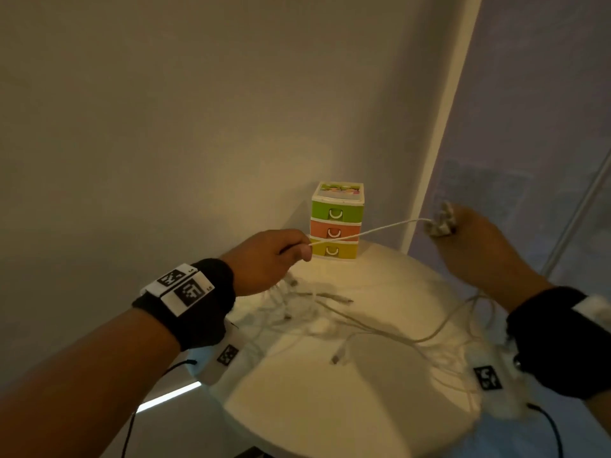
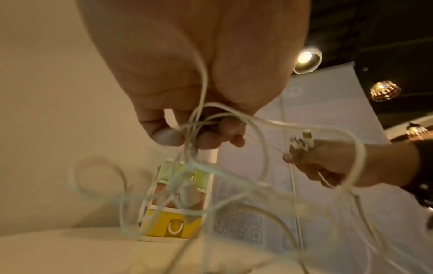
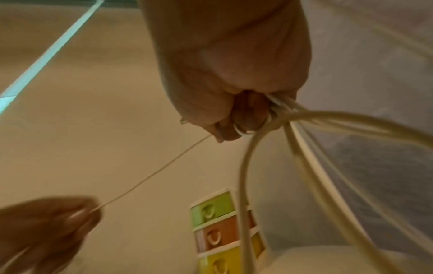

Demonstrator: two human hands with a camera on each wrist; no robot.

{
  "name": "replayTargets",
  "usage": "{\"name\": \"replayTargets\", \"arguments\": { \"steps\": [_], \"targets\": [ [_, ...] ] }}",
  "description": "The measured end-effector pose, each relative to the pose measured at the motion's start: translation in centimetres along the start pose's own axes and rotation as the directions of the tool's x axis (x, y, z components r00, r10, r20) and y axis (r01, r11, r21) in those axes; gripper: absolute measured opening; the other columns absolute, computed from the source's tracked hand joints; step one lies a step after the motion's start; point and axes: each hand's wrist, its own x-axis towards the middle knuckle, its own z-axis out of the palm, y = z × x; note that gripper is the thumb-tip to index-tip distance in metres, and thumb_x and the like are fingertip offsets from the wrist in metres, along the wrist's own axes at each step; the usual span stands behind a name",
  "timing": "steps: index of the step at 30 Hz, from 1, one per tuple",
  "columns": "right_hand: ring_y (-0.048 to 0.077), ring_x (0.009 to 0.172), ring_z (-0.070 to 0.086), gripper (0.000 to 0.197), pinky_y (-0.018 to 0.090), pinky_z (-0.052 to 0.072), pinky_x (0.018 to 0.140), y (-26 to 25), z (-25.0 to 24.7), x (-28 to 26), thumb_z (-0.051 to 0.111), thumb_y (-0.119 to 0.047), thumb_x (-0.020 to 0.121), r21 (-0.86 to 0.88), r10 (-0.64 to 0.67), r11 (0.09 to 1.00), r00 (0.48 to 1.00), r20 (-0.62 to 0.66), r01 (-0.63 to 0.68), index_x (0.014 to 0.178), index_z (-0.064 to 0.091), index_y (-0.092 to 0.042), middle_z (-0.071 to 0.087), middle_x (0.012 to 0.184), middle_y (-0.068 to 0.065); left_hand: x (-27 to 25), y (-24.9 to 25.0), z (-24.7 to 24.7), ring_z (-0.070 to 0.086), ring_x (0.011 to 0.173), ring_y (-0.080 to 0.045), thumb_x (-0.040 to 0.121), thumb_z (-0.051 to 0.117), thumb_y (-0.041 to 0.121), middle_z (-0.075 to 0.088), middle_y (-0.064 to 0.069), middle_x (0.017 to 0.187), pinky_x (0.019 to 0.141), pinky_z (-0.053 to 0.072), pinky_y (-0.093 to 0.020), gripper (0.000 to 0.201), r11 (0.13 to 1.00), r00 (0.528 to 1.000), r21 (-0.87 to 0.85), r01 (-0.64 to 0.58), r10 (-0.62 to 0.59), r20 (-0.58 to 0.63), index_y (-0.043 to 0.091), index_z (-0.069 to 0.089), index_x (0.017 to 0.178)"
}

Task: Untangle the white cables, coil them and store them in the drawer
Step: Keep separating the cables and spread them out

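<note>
Left hand: left hand (image 1: 271, 259) pinched one cable (image 1: 363, 232), likely to draw it taut.
Right hand: right hand (image 1: 476, 246) gripped bunched plugs (image 1: 441, 221), probably anchoring ends.
Tangle: remaining cables (image 1: 330, 312) lay looped on the table (image 1: 297, 408).
Drawers: drawers (image 1: 336, 223) stood closed behind.

Both forearms are bare. Each wrist wears a wide black band (image 1: 198, 302) carrying white blocks printed with black square-code markers; 2 markers (image 1: 180, 287) sit atop the left band. A thin black cable (image 1: 132, 428) hangs under each wrist. The right band (image 1: 562, 338) shows 1 marker (image 1: 487, 377).
</note>
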Motion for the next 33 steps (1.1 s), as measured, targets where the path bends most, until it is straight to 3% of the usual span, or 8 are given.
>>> {"name": "replayTargets", "arguments": {
  "steps": [4,7,9,12,16,24,30,33],
  "targets": [
    [0.026,0.070,0.054,0.020,0.030,0.037,0.059,3.2,0.1,1.0,0.051,-0.007,0.091,-0.088,0.024,0.996,0.994,0.110,-0.014,0.071,0.050,-0.011,0.051,0.067,0.000,0.2,-0.4,0.1,0.046,0.063,-0.011,0.100,0.041,0.033,0.053,0.005,0.073,0.062,0.041,-0.026,0.024,1.000,1.000,0.019,0.009,-0.008,-0.005,0.023,0.062,0.092],
    [0.035,0.077,0.059,0.007,0.034,0.045,0.064,2.6,1.8,0.2,0.057,-0.006,0.087,-0.129,-0.143,0.983,0.987,-0.072,0.133,0.087,0.050,-0.003,0.056,0.091,0.019,0.5,-0.2,0.7,0.044,0.058,-0.007,0.100,0.041,0.036,0.052,0.009,0.069,0.060,0.038,-0.021,0.024,0.999,1.000,0.035,-0.001,0.002,-0.026,0.028,0.061,0.089],
    [0.032,0.084,0.062,0.021,0.041,0.052,0.066,0.4,2.0,-0.9,0.053,-0.012,0.088,-0.037,-0.300,0.954,0.935,-0.186,0.299,0.108,0.046,-0.010,0.054,0.107,0.016,0.6,0.2,1.3,0.044,0.056,-0.003,0.099,0.042,0.038,0.055,0.009,0.071,0.060,0.039,-0.019,0.024,0.999,1.000,0.046,-0.012,0.013,-0.019,0.028,0.063,0.092],
    [0.011,0.084,0.063,0.029,0.037,0.056,0.071,-3.8,2.1,-2.9,0.048,-0.027,0.094,0.050,-0.356,0.934,0.931,0.082,0.353,0.122,0.041,-0.030,0.059,0.099,-0.012,0.8,1.3,2.3,0.045,0.054,0.001,0.099,0.045,0.038,0.057,0.011,0.072,0.060,0.038,-0.019,0.024,0.998,0.998,0.006,-0.055,0.055,-0.002,0.027,0.066,0.099],
    [0.012,0.066,0.054,0.015,0.025,0.042,0.056,-6.6,4.1,-4.6,0.048,-0.023,0.095,-0.125,-0.379,0.886,0.853,0.359,0.447,0.103,0.035,-0.026,0.055,0.076,-0.007,0.9,2.1,2.9,0.048,0.058,0.002,0.099,0.046,0.034,0.066,0.006,0.084,0.062,0.042,-0.017,0.023,0.990,0.991,-0.055,-0.130,0.130,0.009,0.028,0.067,0.107],
    [0.025,0.057,0.050,0.013,0.038,0.043,0.055,-2.3,1.5,-1.3,0.048,-0.011,0.093,-0.167,-0.196,0.966,0.980,0.026,0.198,0.089,0.037,-0.017,0.049,0.065,0.001,1.0,-0.3,1.9,0.053,0.068,-0.005,0.096,0.053,0.028,0.059,0.011,0.076,0.071,0.045,-0.023,0.016,0.998,0.998,-0.056,-0.002,0.005,0.062,0.019,0.065,0.096],
    [0.034,0.068,0.053,0.012,0.031,0.033,0.057,1.8,0.6,-0.5,0.058,-0.008,0.087,-0.333,-0.109,0.934,0.991,0.083,0.131,0.089,0.046,-0.006,0.057,0.084,0.019,0.4,-3.1,0.7,0.059,0.084,-0.016,0.087,0.051,-0.007,0.060,0.003,0.086,0.081,0.053,-0.039,0.030,0.986,0.990,-0.151,0.077,-0.057,0.128,0.017,0.065,0.097],
    [0.027,0.061,0.049,0.009,0.029,0.029,0.052,2.0,1.1,-1.3,0.057,-0.010,0.088,-0.378,-0.128,0.914,0.988,0.081,0.150,0.088,0.049,-0.009,0.057,0.079,0.010,0.4,-3.8,0.5,0.059,0.094,-0.016,0.082,0.049,-0.008,0.056,0.004,0.099,0.084,0.051,-0.033,0.038,0.993,0.978,-0.017,0.115,-0.110,0.175,0.026,0.062,0.095]
  ]
}}
